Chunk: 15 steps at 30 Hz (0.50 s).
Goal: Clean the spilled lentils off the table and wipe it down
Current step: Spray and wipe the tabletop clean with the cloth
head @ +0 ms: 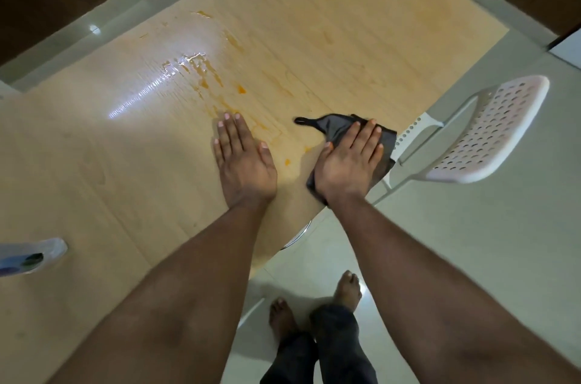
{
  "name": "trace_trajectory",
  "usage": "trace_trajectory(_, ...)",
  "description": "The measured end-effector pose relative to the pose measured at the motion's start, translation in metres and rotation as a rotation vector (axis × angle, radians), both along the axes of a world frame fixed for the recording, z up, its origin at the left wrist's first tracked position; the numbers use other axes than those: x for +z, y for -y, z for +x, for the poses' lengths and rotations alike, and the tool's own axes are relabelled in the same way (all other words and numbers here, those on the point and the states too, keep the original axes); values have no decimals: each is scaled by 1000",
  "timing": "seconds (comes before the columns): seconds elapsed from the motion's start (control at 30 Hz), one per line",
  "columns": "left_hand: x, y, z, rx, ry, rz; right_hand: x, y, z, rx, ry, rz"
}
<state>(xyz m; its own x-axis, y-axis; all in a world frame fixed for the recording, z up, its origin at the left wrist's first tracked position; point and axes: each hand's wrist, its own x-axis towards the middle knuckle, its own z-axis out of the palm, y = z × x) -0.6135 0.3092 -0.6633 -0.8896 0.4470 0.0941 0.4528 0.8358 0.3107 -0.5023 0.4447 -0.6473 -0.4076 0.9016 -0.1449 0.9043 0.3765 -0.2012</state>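
Wooden table streaked with orange lentil smears left of centre. Left hand flat, fingers straight, on tabletop. Right hand fingers straight, presses dark cloth near right edge.

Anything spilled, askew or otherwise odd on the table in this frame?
Yes. Orange smears and wet streaks cross the wooden table beyond the left hand, with small orange spots between the hands. The right hand presses a dark cloth flat near the table edge.
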Motion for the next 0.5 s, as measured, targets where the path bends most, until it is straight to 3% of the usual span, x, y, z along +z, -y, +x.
trace_trajectory(0.07,1,2,4,-8,6,-1,1,12,8,82,-22,18)
trace_trajectory(0.23,7,1,-1,12,23,-52,10,45,44,534,-49,11)
trace_trajectory(0.37,9,-5,-2,29,46,-63,14,-9,40,581,-62,15)
trace_trajectory(0.5,3,-9,-4,80,33,-87,15,-60,-15,683,-68,-20)
